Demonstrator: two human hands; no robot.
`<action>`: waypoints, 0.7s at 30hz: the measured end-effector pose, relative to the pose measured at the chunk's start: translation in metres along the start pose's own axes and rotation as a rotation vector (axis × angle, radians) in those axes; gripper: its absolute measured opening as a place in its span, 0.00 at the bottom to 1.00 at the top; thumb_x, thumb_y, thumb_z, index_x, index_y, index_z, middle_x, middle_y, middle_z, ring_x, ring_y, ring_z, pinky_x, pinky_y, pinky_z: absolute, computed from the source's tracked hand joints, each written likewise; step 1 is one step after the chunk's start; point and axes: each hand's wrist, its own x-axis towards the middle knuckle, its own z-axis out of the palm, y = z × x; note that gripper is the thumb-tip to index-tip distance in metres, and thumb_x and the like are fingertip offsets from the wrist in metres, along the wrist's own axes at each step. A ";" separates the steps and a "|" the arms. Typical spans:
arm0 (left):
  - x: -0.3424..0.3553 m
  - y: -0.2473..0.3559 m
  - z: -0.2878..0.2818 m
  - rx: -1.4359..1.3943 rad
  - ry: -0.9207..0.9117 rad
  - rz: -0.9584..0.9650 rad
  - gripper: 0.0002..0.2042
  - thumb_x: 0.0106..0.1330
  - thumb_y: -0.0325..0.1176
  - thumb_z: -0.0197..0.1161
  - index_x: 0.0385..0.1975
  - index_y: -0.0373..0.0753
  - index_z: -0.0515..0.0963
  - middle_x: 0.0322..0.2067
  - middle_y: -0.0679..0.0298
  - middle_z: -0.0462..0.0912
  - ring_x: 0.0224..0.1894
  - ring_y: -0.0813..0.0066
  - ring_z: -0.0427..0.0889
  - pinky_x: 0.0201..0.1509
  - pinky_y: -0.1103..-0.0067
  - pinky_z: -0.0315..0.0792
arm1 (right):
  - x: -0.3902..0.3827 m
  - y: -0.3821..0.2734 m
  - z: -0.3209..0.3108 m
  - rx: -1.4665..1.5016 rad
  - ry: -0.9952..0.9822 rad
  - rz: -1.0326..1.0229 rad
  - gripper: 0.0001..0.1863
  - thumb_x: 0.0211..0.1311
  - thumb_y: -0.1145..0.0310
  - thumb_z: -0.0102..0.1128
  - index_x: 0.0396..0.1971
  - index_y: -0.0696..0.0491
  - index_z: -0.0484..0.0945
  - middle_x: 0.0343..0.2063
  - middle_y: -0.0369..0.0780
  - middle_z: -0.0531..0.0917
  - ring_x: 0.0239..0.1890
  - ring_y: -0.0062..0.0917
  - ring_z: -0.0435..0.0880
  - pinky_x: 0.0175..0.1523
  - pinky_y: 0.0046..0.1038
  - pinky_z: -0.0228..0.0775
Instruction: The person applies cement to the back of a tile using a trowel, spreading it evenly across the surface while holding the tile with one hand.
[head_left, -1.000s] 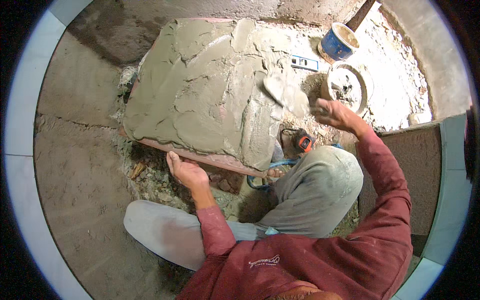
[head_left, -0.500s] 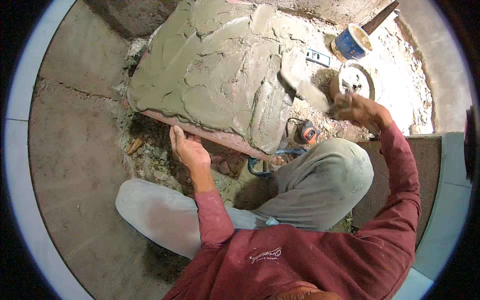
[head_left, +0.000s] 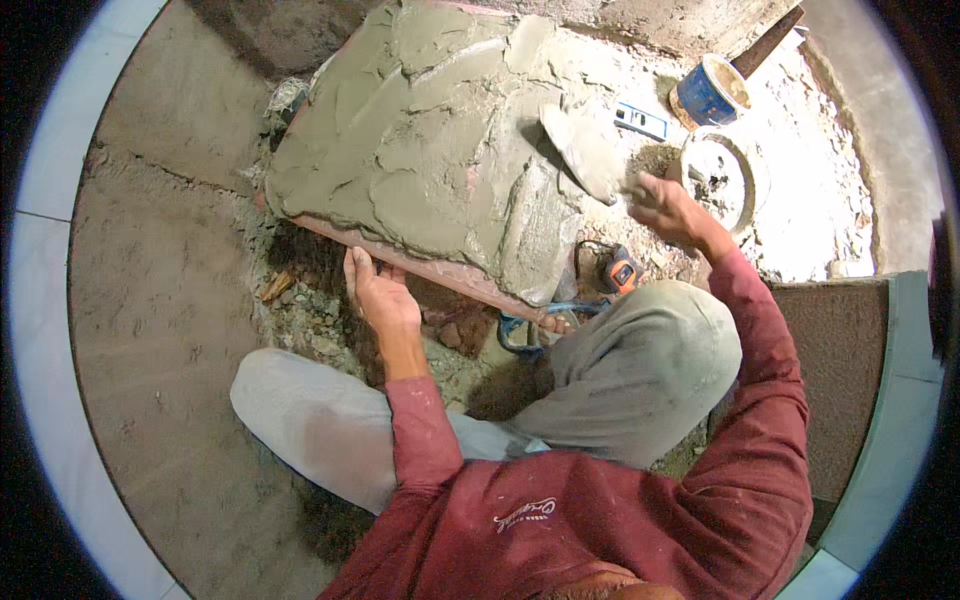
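Note:
A large tile (head_left: 440,267) with a pinkish edge lies tilted before me, its upper face spread with wet grey mortar (head_left: 400,150) in ridges. My left hand (head_left: 383,297) grips the tile's near edge, thumb at the rim and the other fingers partly hidden beneath it. In my right hand (head_left: 672,210) is the handle of a trowel (head_left: 585,155). The mortar-smeared blade rests at or just over the right side of the mortar; contact is hard to tell. My toes touch the tile's near right corner.
To the right lie a tape measure (head_left: 620,270), a small blue-and-white spirit level (head_left: 641,121), a blue bucket (head_left: 709,92) and a round mortar container (head_left: 752,180). A blue-handled tool (head_left: 515,335) is by my foot. Rubble (head_left: 325,325) lies under the tile's near edge.
My right hand has swung left with the trowel, bringing its blade over the mortar's right side. My left hand keeps its grip on the tile edge.

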 end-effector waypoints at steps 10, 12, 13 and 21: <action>0.003 -0.001 -0.004 0.001 0.029 -0.010 0.26 0.73 0.42 0.61 0.67 0.41 0.65 0.63 0.63 0.71 0.61 0.67 0.70 0.63 0.66 0.65 | -0.100 -0.006 -0.086 -0.544 -0.003 0.266 0.13 0.63 0.61 0.65 0.41 0.53 0.78 0.30 0.45 0.85 0.30 0.42 0.86 0.36 0.42 0.78; 0.003 -0.003 -0.006 -0.010 0.023 -0.018 0.26 0.73 0.42 0.60 0.67 0.41 0.64 0.63 0.63 0.71 0.61 0.67 0.70 0.63 0.66 0.66 | -0.085 -0.036 -0.097 -0.533 0.064 0.140 0.14 0.64 0.59 0.64 0.41 0.53 0.77 0.34 0.45 0.85 0.32 0.41 0.86 0.37 0.42 0.77; 0.003 -0.002 -0.004 -0.016 0.014 -0.024 0.26 0.73 0.42 0.60 0.68 0.41 0.64 0.63 0.63 0.71 0.61 0.67 0.70 0.63 0.66 0.66 | -0.077 -0.050 -0.098 -0.527 0.102 0.081 0.15 0.64 0.58 0.64 0.42 0.53 0.77 0.36 0.45 0.85 0.33 0.40 0.86 0.38 0.42 0.77; 0.002 0.000 -0.003 -0.023 0.050 -0.019 0.25 0.73 0.42 0.61 0.67 0.41 0.67 0.60 0.62 0.74 0.54 0.67 0.73 0.58 0.68 0.68 | 0.030 -0.040 -0.116 -0.780 0.217 -0.427 0.13 0.61 0.60 0.67 0.41 0.49 0.77 0.32 0.41 0.75 0.27 0.37 0.80 0.31 0.41 0.72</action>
